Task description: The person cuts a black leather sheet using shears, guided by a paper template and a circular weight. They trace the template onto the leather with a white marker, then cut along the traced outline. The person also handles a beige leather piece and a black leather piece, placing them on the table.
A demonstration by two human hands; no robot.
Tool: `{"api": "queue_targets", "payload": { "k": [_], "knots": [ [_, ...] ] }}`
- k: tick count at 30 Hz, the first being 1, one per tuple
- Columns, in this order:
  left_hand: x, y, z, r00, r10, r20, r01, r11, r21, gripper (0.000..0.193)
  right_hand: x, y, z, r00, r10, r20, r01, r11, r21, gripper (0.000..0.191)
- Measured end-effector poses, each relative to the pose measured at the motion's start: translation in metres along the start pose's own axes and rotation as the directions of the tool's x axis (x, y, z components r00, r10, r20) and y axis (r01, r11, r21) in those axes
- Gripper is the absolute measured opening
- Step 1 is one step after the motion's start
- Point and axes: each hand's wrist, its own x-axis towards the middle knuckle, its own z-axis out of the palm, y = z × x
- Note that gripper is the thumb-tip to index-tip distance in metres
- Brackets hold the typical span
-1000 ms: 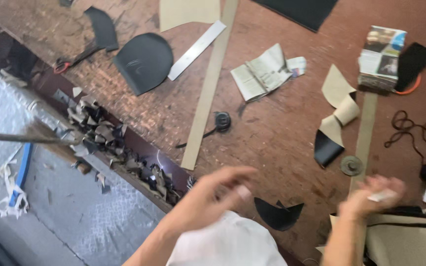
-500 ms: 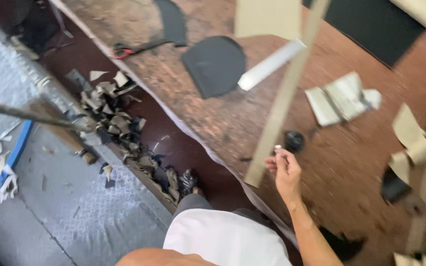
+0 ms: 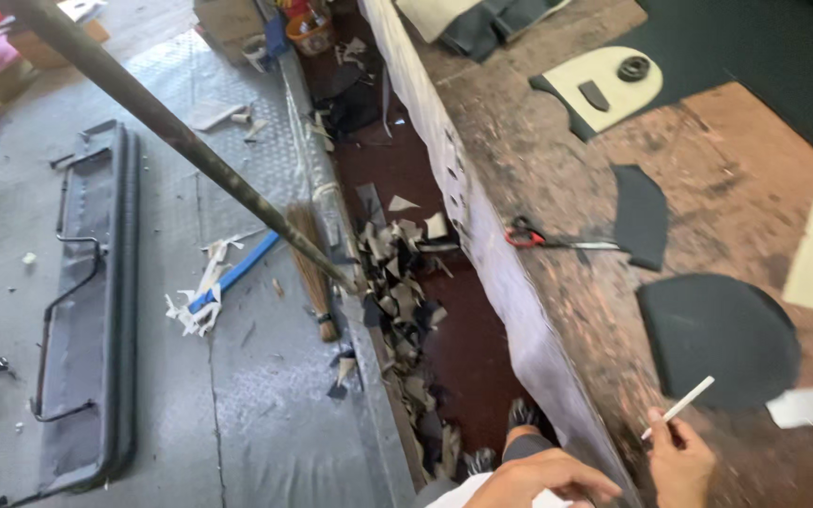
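While the head view is tilted over the surface edge, a thin white stick is pinched in the right hand, just beside the round black piece. The left hand is loosely curled; whether anything is gripped cannot be told. Several shapes are already cut; red-handled scissors lie apart, scraps are piled on the floor.

Right hand pinching a white stick in its fingers; black rounded piece just beyond on the table.
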Motion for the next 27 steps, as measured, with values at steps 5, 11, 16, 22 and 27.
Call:
{"api": "queue_targets", "payload": {
  "k": [5, 11, 16, 22, 27],
  "knots": [
    [-0.019, -0.113, -0.058, 0.726, -0.607, -0.322, 0.580, 0.793, -0.187, 0.032, 0.067, -0.060, 0.075, 0.972, -0.211, 0.105, 0.217, 0.975, -0.040, 0.033],
    [0.031, -0.167, -0.182, 0.689, -0.554, -0.467, 0.533, 0.824, -0.190, 0.028, 0.158, -0.141, 0.173, 0.979, -0.186, 0.083, 0.191, 0.980, -0.050, 0.040],
    [0.125, -0.126, -0.300, 0.750, -0.309, -0.585, 0.476, 0.866, 0.154, 0.026, 0.257, -0.200, 0.237, 0.987, -0.158, -0.031, 0.156, 0.986, -0.064, 0.034],
    [0.204, -0.102, -0.382, 0.649, -0.495, -0.577, 0.646, 0.760, 0.074, 0.025, 0.355, -0.244, 0.258, 0.962, -0.232, -0.146, 0.181, 0.938, -0.297, 0.031],
    [0.258, -0.158, -0.408, 0.785, -0.571, -0.240, 0.613, 0.773, 0.165, 0.032, 0.404, -0.248, 0.261, 0.934, -0.185, -0.306, -0.021, 0.825, -0.565, 0.033]
  ]
}}
